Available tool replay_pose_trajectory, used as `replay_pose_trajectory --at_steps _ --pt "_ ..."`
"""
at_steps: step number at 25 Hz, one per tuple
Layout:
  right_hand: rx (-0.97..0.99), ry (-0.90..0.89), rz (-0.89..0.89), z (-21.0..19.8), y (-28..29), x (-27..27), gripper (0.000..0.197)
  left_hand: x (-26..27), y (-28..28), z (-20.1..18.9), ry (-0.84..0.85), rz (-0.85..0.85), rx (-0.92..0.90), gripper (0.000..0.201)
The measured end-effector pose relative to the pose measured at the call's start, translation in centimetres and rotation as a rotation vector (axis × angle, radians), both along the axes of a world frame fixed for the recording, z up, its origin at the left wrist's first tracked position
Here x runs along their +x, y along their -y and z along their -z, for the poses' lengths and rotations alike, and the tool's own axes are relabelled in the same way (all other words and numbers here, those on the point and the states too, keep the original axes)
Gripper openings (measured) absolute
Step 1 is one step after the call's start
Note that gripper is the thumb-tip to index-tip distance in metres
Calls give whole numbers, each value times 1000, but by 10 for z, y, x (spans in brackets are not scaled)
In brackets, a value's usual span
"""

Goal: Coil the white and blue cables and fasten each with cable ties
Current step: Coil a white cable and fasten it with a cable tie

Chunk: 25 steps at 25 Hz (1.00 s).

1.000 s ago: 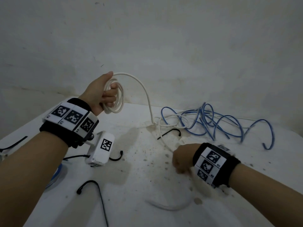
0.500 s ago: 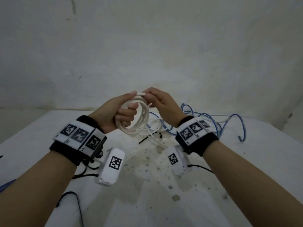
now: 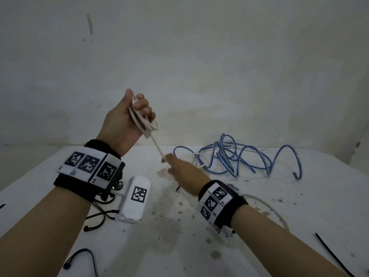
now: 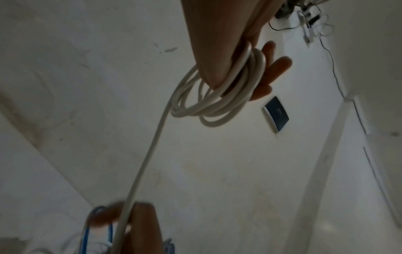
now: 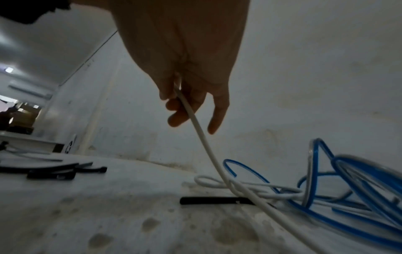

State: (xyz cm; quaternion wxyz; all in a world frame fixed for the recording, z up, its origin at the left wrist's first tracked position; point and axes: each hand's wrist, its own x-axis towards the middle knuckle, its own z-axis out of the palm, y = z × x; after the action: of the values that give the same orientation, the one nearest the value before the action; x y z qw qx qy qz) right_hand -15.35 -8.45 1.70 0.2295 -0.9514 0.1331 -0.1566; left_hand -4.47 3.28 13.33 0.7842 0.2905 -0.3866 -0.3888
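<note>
**White cable mid-coil**

Left hand raised, fingers curled through the finished loops of the white cable so they stay stacked. Right hand, low near the table, pinches the taut run. Blue cable lies tangled behind, uncoiled.

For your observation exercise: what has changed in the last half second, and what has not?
The right hand left the coil and dropped toward the table, pinching the white cable farther along. The left hand still grips the loops; the blue cable lies uncoiled.
</note>
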Motion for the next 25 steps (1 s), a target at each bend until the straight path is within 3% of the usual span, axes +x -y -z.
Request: replay_pose_trajectory --at_steps 2,3,5,7,9,11,13,17,20,22,24,25 --pt "-225 -113 -7 8 0 0 32 2 7 3 78 -162 46 35" --pt "-367 -117 -15 7 0 1 35 2 11 8 195 -269 112 34" --pt "-649 8 -92 -8 -1 2 34 -4 21 26 551 -447 296 32" --pt "-808 101 -179 -25 2 1 23 -8 31 51 824 -464 405 30" --pt "-795 162 -179 -40 5 -6 17 -6 36 67 1062 -495 489 35" --pt "-567 159 -116 -55 12 -17 20 -4 39 70 1174 -435 558 42" --pt "-372 140 -119 -65 24 -24 22 -9 41 68 1074 -226 604 45" --pt "38 305 -145 -71 59 -22 22 -12 31 58 562 211 559 50" --pt "285 483 -85 -54 77 -7 33 -1 24 46 219 568 244 41" --pt "318 501 -35 -36 80 6 35 3 26 31 -32 813 -33 40" --pt "237 421 35 -21 80 16 30 6 28 10 -91 726 -188 44" --pt "151 353 57 -16 80 21 25 9 29 2 -63 563 -215 50"
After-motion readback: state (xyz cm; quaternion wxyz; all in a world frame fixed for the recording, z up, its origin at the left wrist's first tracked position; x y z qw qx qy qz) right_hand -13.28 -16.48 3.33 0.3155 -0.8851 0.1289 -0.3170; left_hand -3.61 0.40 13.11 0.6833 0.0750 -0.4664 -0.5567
